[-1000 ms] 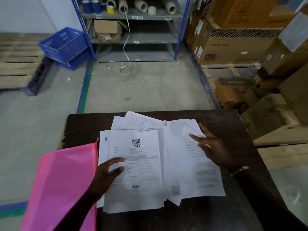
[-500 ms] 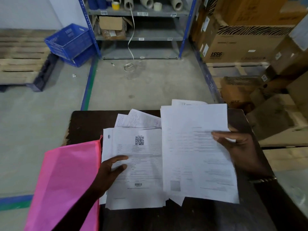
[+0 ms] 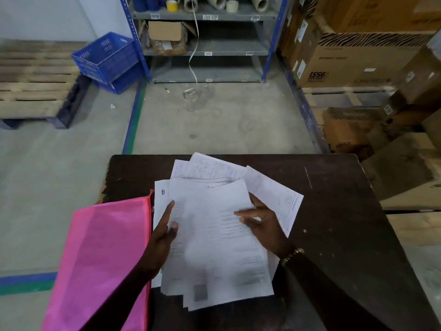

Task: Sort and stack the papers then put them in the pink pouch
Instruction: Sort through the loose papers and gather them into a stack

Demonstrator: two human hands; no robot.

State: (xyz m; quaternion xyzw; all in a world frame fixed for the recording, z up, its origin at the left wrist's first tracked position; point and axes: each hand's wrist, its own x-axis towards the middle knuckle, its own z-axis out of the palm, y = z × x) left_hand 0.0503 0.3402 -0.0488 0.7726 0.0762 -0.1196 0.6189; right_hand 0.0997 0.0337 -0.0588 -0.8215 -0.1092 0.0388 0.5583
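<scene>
Dark table (image 3: pixel 334 211): papers (image 3: pixel 214 247) between both hands, pink pouch (image 3: pixel 102 247) overhanging left edge.

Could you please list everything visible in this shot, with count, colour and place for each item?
papers: many, white, loosely piled mid-table
pink pouch: one, left table edge, overhanging
table: one, dark brown, foreground
crates: two, blue, stacked on floor left of the shelving
pallet: one, wooden, far left
shelving: one unit, blue posts, grey shelves, at the back
tape rolls: several, blue, yellow, beige, top shelf
cardboard boxes: many, brown, right
left hand: on the pile's left side
right hand: gripping the top sheets' right edge, wrist bracelet
</scene>
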